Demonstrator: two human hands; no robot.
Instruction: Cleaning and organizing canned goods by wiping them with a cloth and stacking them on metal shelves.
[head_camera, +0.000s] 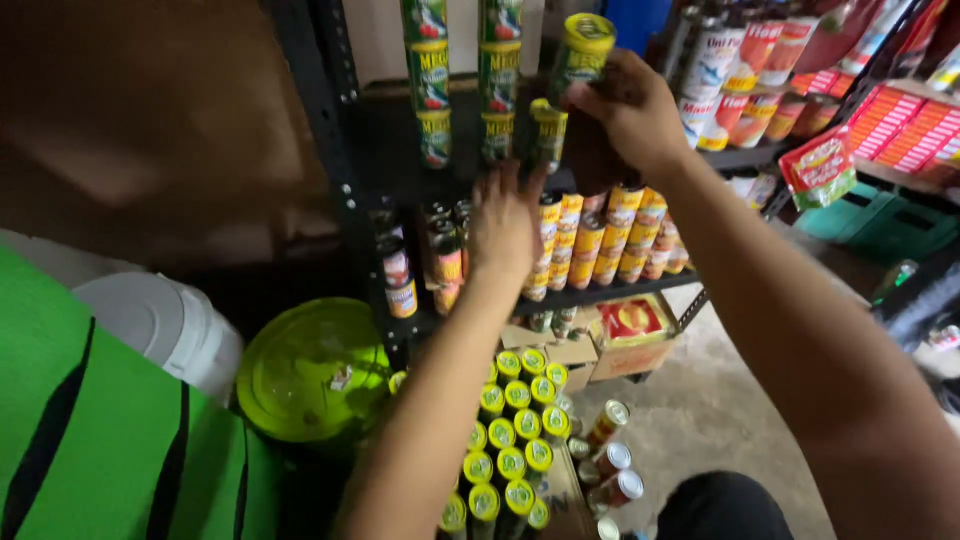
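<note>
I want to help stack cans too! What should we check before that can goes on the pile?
1. Right hand grips the can: ok.
2. Left hand steadies the stack: cannot tell, it is near but contact is hidden.
3. Stack stands straight: ok.
4. Space above the stack on the shelf: ok.
5. Spare cans within reach below: ok.

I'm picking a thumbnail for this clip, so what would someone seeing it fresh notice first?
The right hand, raised at the top centre, grips a yellow-lidded can at the black shelf. Just below it, the left hand reaches flat toward the stacked cans there. At the bottom centre, a tight block of yellow-topped cans stands beside a bright green round lid.
</note>
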